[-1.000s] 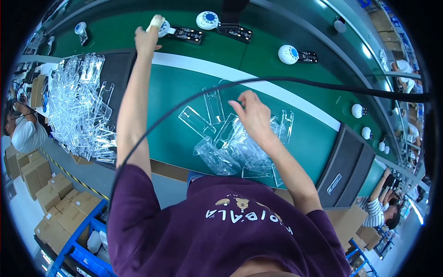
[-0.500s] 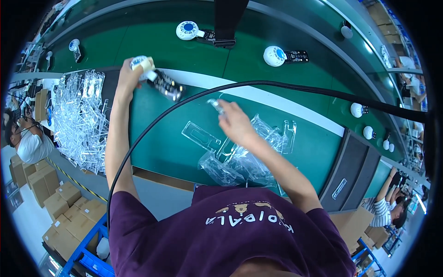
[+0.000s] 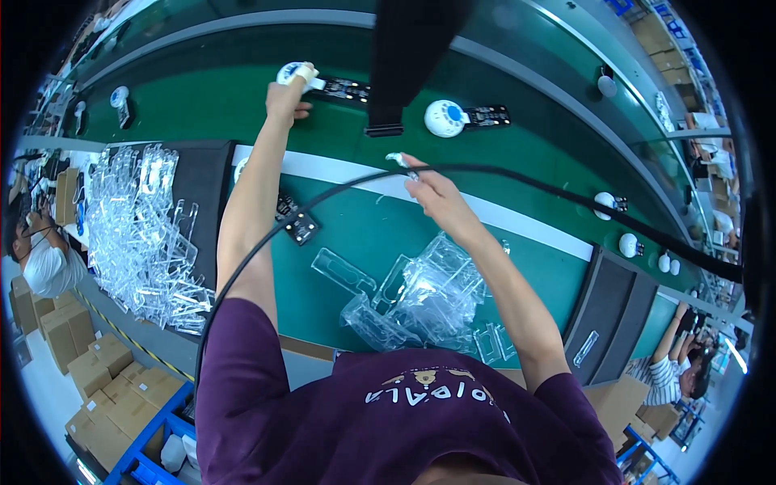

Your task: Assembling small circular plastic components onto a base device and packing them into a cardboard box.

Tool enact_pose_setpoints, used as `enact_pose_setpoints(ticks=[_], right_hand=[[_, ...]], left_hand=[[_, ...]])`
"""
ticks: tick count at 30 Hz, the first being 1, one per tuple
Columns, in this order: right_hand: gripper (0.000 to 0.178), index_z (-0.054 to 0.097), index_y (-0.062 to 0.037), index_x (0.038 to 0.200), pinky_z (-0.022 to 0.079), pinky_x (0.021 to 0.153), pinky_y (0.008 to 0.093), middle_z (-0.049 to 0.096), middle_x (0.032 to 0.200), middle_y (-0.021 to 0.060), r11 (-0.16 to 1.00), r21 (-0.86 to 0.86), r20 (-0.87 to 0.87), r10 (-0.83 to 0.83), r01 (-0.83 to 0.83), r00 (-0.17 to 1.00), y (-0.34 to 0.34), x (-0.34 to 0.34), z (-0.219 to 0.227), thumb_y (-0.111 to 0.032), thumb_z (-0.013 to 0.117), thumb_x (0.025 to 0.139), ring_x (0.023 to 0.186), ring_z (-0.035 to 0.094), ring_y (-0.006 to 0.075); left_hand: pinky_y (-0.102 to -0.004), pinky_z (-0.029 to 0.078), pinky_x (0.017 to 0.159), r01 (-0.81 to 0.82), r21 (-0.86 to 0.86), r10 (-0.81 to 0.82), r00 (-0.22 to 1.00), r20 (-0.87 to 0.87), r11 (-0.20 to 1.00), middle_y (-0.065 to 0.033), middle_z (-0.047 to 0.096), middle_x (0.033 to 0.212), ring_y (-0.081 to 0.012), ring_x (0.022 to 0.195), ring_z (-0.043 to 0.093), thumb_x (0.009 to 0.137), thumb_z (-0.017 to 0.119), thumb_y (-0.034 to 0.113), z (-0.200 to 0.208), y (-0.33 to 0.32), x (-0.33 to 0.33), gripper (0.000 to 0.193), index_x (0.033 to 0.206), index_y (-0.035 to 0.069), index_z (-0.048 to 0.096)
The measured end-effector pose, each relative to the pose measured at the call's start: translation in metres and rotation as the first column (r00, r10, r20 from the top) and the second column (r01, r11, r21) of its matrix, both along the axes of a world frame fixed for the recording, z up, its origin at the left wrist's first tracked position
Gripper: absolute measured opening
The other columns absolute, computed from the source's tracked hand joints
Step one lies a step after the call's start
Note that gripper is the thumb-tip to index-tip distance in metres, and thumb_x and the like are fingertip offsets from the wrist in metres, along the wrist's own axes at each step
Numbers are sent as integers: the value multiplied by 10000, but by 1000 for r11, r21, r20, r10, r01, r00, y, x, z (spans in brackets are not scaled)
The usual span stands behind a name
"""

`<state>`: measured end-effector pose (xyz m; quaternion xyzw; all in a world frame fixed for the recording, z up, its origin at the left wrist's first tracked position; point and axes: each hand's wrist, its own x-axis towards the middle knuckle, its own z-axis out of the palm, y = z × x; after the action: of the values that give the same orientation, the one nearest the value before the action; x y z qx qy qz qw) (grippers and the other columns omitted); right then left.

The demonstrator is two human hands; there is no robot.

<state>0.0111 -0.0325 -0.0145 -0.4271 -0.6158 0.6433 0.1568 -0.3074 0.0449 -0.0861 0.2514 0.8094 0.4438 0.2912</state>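
Observation:
My left hand point(image 3: 287, 99) reaches over the green conveyor belt, its fingers closed on the edge of a white round device point(image 3: 289, 73) with a blue-patterned face. A black circuit board point(image 3: 346, 89) extends right from that device. Pale yellow covering wraps a finger or fingers of this hand. Under my left forearm, a second black circuit board point(image 3: 302, 228) lies on the green work surface; its white round part is mostly hidden. My right hand point(image 3: 437, 199) is raised near the white strip, pinching a small clear plastic piece point(image 3: 396, 158), partly behind the black cable.
Clear plastic parts and film point(image 3: 432, 283) lie before me; more clear parts point(image 3: 141, 226) are heaped at left. A black cable point(image 3: 517, 183) arches across, and a dark post point(image 3: 392, 89) hangs over the belt. Another white device point(image 3: 444, 119) sits on the belt.
My left hand has left one device on the work surface and moved forward to another on the belt. My right hand has moved slightly forward, still holding the clear piece.

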Motion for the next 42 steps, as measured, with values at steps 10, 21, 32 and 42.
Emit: enact_pose_setpoints(ticks=[10,21,32,42], right_hand=[[479,472,-30,1219,396,623,248,488,778,15,931,318,44,-203,179,978,-8,48,19,-216,636,810,688,455,104],[520,507,-84,1202,430,646,356,524,938,102,289,953,236,-532,-87,813,-48,51,25,-246,678,738,807,512,260],[596,436,-170,1291,460,684,347,526,955,115,387,920,98,-368,57,925,-72,108,29,-229,672,747,842,530,247],[374,544,-24,1016,453,647,313,560,858,85,600,-158,-365,-774,784,518,-61,98,18,-356,398,927,774,545,156]], left_hand=[[-264,454,612,-303,633,20,910,413,712,-98,546,962,-142,792,566,702,743,255,45,-26,92,631,1156,-4,389],[-271,470,706,-231,585,-274,712,646,778,-79,526,1006,-143,878,548,772,698,264,80,-91,249,580,1179,11,370],[-289,480,767,-143,709,-639,340,690,690,-110,534,1118,-179,943,565,833,627,186,74,-137,286,442,1173,1,412],[-323,464,851,38,699,-556,638,533,714,-141,566,1102,-226,1038,550,847,594,122,115,-162,313,350,1145,3,455]])
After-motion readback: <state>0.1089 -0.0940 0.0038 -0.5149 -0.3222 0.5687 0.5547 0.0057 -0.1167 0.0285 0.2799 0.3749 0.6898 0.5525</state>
